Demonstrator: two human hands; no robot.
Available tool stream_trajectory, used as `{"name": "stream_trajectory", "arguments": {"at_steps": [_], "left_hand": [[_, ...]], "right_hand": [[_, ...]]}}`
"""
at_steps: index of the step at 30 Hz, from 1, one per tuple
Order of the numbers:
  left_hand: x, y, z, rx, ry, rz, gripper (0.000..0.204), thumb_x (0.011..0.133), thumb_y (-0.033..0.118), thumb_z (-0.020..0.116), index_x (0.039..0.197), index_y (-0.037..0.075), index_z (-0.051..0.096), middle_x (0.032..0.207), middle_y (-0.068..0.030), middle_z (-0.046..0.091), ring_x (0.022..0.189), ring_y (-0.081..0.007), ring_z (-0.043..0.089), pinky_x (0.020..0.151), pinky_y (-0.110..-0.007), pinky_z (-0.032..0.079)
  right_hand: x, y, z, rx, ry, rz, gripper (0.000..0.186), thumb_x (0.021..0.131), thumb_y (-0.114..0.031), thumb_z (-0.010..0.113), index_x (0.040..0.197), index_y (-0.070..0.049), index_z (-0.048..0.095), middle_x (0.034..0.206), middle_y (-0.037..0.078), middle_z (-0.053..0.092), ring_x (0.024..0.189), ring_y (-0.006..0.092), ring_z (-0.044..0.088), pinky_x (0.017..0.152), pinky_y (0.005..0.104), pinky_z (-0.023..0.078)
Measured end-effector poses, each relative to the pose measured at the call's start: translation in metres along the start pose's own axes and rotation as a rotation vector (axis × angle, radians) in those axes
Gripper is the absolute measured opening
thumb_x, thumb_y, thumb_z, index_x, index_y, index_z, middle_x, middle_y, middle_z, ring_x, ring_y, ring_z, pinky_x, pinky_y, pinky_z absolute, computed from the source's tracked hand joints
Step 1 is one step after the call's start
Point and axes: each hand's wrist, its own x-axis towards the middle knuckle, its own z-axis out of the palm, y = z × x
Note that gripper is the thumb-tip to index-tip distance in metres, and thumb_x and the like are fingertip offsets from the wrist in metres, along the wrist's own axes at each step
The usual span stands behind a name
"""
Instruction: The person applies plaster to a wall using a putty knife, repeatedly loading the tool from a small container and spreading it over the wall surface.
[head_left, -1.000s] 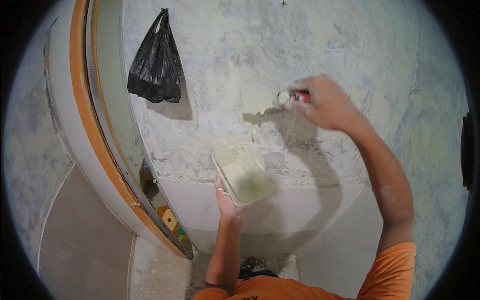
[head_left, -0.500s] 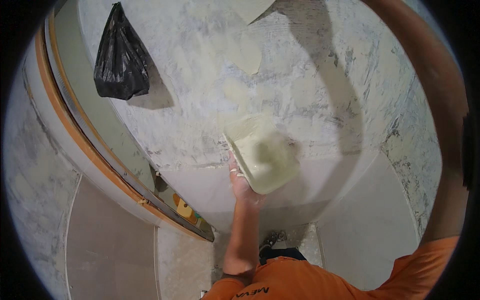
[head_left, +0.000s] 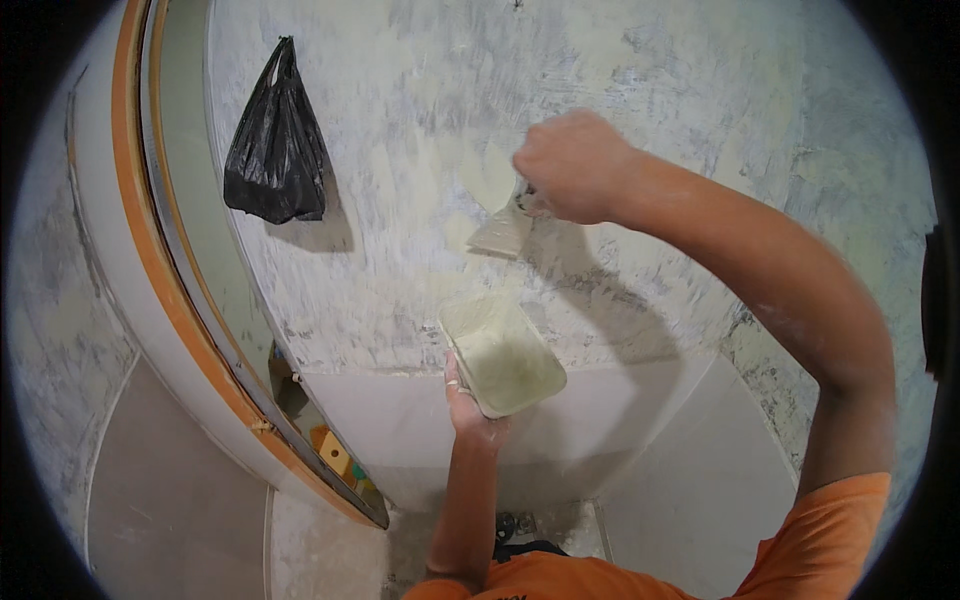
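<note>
My left hand (head_left: 468, 403) grips a pale plastic tub (head_left: 515, 370) from its left side and below; whitish paste coats the inside. The tub's mouth faces up toward me, low in front of the wall. Higher up, my right hand (head_left: 575, 165) is closed round the handle of a putty knife (head_left: 500, 232). Its broad blade points down and left against the wall or very close to it. Most of the handle is hidden by my fingers. Smears of pale filler cover the patchy wall (head_left: 410, 190) around the blade.
A black plastic bag (head_left: 280, 160) hangs on the wall at the left. Left of it runs a doorway with an orange-edged frame (head_left: 165, 280). Beyond its lower end stands a yellow object (head_left: 333, 455). Smooth pale panels (head_left: 690, 450) line the lower walls.
My right arm has swung down from the upper right, bringing the putty knife to mid-wall. The view has shifted, and the tub appears slightly lower and farther left, still in my left hand.
</note>
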Motion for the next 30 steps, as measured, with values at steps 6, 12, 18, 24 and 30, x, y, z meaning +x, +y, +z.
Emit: {"name": "stream_trajectory", "arguments": {"at_steps": [6, 12, 18, 24, 30], "left_hand": [[-0.008, 0.006, 0.004, 0.129, 0.058, 0.066, 0.059, 0.106, 0.052, 0.032, 0.147, 0.012, 0.045, 0.141, -0.0086, 0.055, 0.125, -0.0288, 0.057, 0.103, -0.048, 0.05], [-0.012, 0.015, 0.011, 0.108, 0.049, 0.122, 0.044, 0.106, 0.031, 0.041, 0.144, 0.008, 0.045, 0.133, -0.0106, 0.058, 0.113, -0.0287, 0.064, 0.091, -0.046, 0.058], [-0.018, 0.019, 0.026, 0.002, -0.03, 0.095, 0.045, 0.106, 0.036, 0.041, 0.142, 0.009, 0.048, 0.129, -0.0087, 0.061, 0.114, -0.0277, 0.064, 0.094, -0.047, 0.057], [0.0, 0.022, -0.002, -0.037, -0.009, 0.067, 0.051, 0.105, 0.045, 0.038, 0.141, 0.011, 0.049, 0.13, -0.0072, 0.061, 0.116, -0.0281, 0.063, 0.096, -0.049, 0.056], [-0.002, 0.012, -0.014, -0.027, 0.009, -0.026, 0.055, 0.105, 0.052, 0.036, 0.144, 0.014, 0.048, 0.134, -0.0086, 0.06, 0.118, -0.0309, 0.062, 0.098, -0.053, 0.054]], "right_hand": [[0.044, 0.014, 0.011, -0.006, 0.187, 0.115, 0.009, 0.081, -0.01, 0.071, 0.082, -0.002, 0.073, 0.086, 0.016, 0.072, 0.088, 0.0339, 0.072, 0.074, 0.0451, 0.057], [0.036, 0.059, -0.064, -0.185, 0.352, 0.268, 0.023, 0.085, -0.024, 0.074, 0.086, -0.001, 0.073, 0.085, 0.017, 0.073, 0.083, 0.0315, 0.072, 0.071, 0.043, 0.057], [0.005, 0.064, -0.044, -0.238, 0.486, 0.388, 0.031, 0.086, -0.03, 0.076, 0.09, 0.0, 0.071, 0.091, 0.017, 0.072, 0.089, 0.0331, 0.072, 0.076, 0.043, 0.057], [-0.022, -0.015, -0.013, 0.057, -0.035, 0.214, 0.011, 0.081, -0.006, 0.064, 0.085, -0.002, 0.074, 0.092, 0.018, 0.073, 0.088, 0.0326, 0.073, 0.071, 0.0444, 0.058], [-0.027, -0.01, 0.001, 0.06, 0.02, 0.189, 0.01, 0.078, -0.007, 0.065, 0.082, -0.002, 0.074, 0.086, 0.018, 0.072, 0.08, 0.0331, 0.073, 0.065, 0.0425, 0.056]]}}
